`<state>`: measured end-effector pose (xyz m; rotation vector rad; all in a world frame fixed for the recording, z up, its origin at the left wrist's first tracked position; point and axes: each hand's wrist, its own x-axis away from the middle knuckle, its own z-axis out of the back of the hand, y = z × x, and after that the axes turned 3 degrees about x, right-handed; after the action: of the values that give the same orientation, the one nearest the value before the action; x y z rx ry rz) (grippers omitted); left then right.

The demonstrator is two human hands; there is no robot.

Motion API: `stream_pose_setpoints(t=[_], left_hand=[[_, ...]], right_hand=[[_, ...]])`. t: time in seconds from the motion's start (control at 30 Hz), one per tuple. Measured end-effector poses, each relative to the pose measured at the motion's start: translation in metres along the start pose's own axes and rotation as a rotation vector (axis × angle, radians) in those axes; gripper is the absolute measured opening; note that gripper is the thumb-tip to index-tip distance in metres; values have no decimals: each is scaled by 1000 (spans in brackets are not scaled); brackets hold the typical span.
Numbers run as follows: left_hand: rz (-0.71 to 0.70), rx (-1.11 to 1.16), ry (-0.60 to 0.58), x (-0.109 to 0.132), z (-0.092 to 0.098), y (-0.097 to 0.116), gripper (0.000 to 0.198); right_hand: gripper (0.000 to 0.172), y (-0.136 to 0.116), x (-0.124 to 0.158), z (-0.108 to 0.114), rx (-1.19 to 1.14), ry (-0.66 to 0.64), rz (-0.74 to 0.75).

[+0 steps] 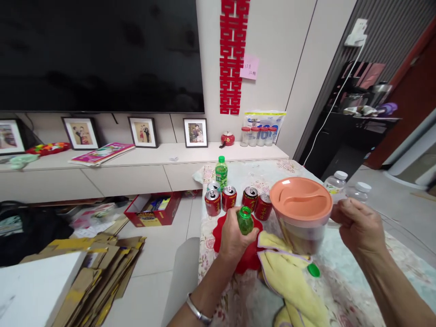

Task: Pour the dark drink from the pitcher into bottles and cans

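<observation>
My left hand [233, 236] is wrapped round an uncapped green bottle [245, 221], over a red scalloped mat [218, 234]. On the right, my right hand [363, 225] grips the handle side of a clear pitcher [301, 229] with an orange lid [301, 200]. The pitcher's lower part is slightly blurred, and I cannot tell if it touches the table. A yellow cloth [289, 277] lies in front of it, with a green bottle cap [313, 270] beside the cloth. Several red cans, among them one can [213, 203], stand behind my left hand near a capped green bottle [221, 172].
A floral tablecloth [398, 268] covers the table. Two clear jars with white lids stand right of the pitcher, one jar [335, 182] farther back. Beyond is a white TV cabinet [163, 156] with framed photos. Flattened cardboard [98, 277] and a red box [153, 211] lie on the floor.
</observation>
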<state>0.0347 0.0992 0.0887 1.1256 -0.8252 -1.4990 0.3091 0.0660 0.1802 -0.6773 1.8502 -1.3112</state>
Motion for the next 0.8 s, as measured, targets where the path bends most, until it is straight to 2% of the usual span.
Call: stream_pose_setpoints(t=[0.27, 0.8], left_hand=[[-1, 40, -18, 1, 1, -2, 54], [-16, 24, -11, 2, -1, -2, 54]], right_hand=[[66, -27, 5, -17, 119, -91, -57], [68, -37, 4, -29, 254, -150, -43]])
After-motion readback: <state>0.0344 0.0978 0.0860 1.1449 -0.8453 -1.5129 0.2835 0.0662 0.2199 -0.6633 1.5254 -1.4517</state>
